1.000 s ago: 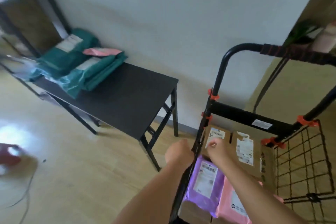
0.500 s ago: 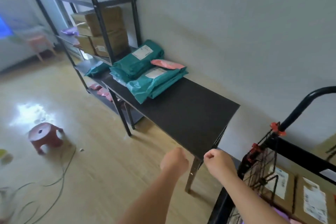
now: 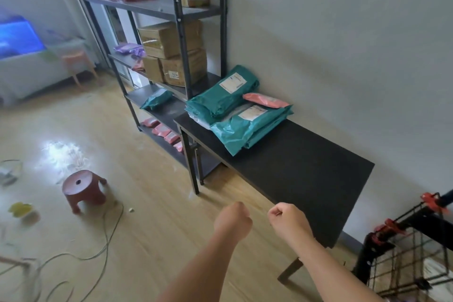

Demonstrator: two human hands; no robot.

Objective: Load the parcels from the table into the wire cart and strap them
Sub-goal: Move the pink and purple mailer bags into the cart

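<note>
Both your hands are curled into empty fists, left hand (image 3: pixel 232 221) beside right hand (image 3: pixel 288 222), near the close end of the black counter (image 3: pixel 306 174). Teal mailer parcels (image 3: pixel 247 125) are stacked at its far end, a pink parcel (image 3: pixel 266 100) on top. The wire cart (image 3: pixel 404 260) stands at your lower right.

Black table (image 3: pixel 306 174), teal parcels (image 3: pixel 245 120) stacked at far end

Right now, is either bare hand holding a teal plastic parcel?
No: left hand and right hand are empty fists; the teal plastic parcels lie on the black table.
</note>
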